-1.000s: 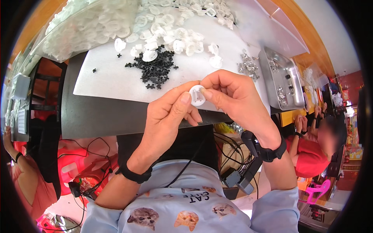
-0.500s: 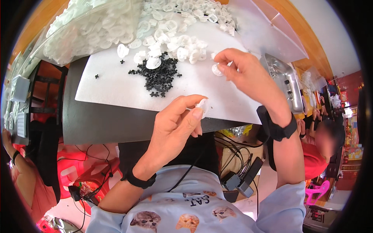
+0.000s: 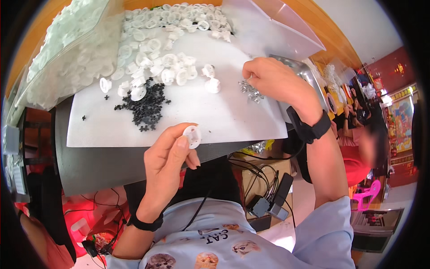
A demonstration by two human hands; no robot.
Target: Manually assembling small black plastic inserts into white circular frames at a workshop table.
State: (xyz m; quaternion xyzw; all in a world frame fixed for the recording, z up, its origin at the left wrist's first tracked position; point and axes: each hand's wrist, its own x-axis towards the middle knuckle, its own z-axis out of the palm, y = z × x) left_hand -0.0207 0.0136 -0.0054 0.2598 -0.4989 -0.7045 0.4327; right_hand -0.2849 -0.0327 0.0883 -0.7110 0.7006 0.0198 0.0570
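Between thumb and fingertips, my left hand pinches a round white plastic piece, its flat face turned up, just over the table's near edge. My right hand is over the right side of the white sheet, fingers curled down at a small pile of shiny metal bits. Whatever its fingertips grip is hidden. Two loose white pieces, one of them a rounded cap, lie left of that hand. A heap of small black cross-shaped parts sits at mid-left, beside a cluster of white pieces.
A clear bin full of white pieces stands at the left. Another clear bin is at the back right, near a metal tray. Cables and adapters hang below the table. A person in red sits to the right.
My right hand has left the loose white piece and moved right to the metal bits. The piece in my left hand has turned from edge-on to face-up. The whole view has shifted.
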